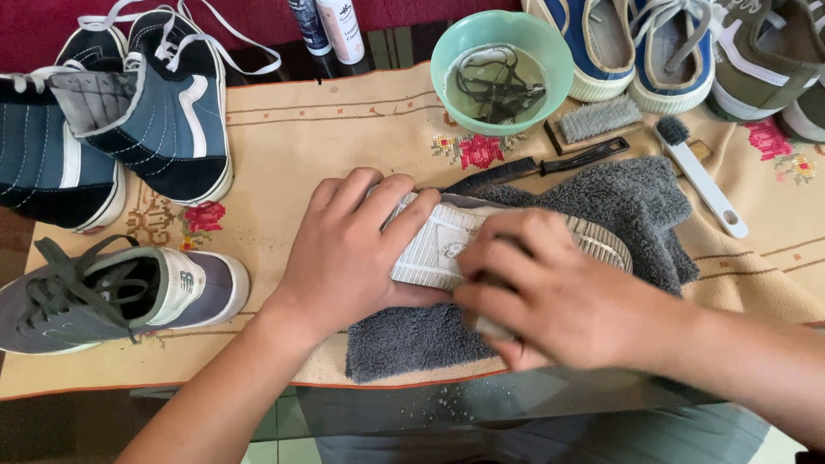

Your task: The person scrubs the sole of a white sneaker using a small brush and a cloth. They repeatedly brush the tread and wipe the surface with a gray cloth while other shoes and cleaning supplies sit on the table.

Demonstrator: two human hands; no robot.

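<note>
A grey shoe lies sole up (434, 245) on a dark grey towel (623, 206) in the middle of the table. My left hand (348, 249) presses down on the shoe's left end, fingers spread over its edge. My right hand (554, 296) is closed around a small brush, mostly hidden under the fingers, and rests on the pale ribbed sole. The shoe's upper is hidden beneath it.
A matching grey sneaker (112, 296) lies at the left, two dark blue high-tops (129, 112) behind it. A green bowl (455, 43) of water with black laces stands at the back, beside brushes (597, 120), two bottles (331, 26) and more shoes (679, 43). An embroidered beige cloth (301, 137) covers the table.
</note>
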